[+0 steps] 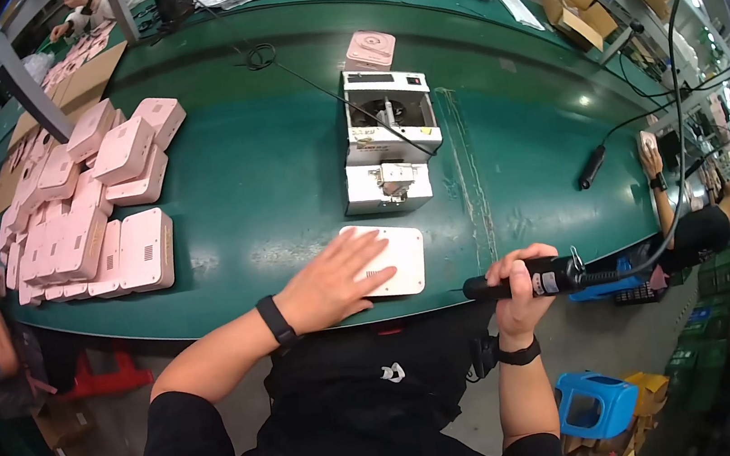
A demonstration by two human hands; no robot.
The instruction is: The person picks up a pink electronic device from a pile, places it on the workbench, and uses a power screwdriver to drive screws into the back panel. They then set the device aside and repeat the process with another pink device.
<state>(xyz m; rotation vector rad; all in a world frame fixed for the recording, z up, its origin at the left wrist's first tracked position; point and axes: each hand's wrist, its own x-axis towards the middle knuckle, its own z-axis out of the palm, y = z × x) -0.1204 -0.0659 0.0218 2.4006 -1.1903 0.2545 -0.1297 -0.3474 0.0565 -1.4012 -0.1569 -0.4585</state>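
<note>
A pale square plastic housing point(404, 264) with rounded corners and a vent grille lies flat near the table's front edge. My left hand point(335, 277) rests on its left part with the fingers spread, covering some of the top. My right hand point(524, 290) is wrapped round a black electric screwdriver point(562, 277), held level to the right of the housing. Its tip points left, apart from the housing, and a coiled cable runs from its other end. Just beyond the housing stands a white-and-black screw feeder point(392, 186).
Many pink housings point(144, 246) are piled at the left. Behind the feeder lies another pink part point(370, 49). A second black screwdriver point(592, 167) hangs by its cable at the right. Co-workers sit around the green table point(272, 212). A blue stool point(598, 404) stands at lower right.
</note>
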